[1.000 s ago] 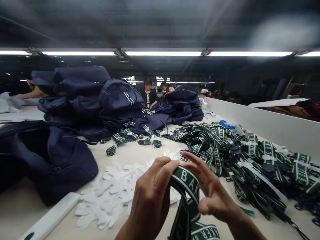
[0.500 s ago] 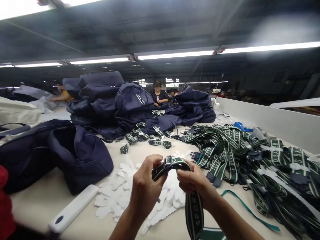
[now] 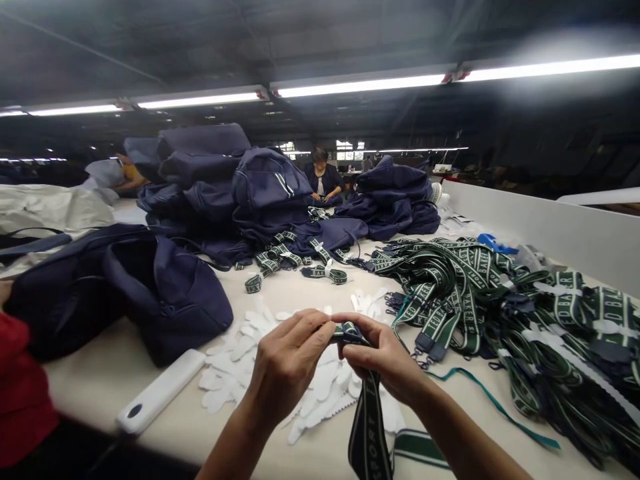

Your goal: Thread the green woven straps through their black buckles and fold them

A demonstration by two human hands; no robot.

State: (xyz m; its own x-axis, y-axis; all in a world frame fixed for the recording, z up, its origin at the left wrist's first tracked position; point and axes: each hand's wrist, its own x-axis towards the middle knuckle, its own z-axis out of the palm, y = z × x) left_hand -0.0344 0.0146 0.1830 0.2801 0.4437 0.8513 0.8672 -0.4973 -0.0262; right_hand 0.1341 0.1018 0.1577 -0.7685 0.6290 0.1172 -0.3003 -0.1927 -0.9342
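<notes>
Green strap point(image 3: 371, 423), pinched in the grip of left hand point(image 3: 286, 360) and right hand point(image 3: 393, 360), its arch now flattened; folding seemingly advances.

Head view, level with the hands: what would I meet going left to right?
Red sleeve, navy bag, left hand, held strap, right hand, strap pile.

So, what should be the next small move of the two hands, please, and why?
Probably hold the pinch with the left hand and slide the right hand down the strap to gather its hanging length: both hands grip the upper part close together, while the lower part hangs loose below the right hand.
</notes>
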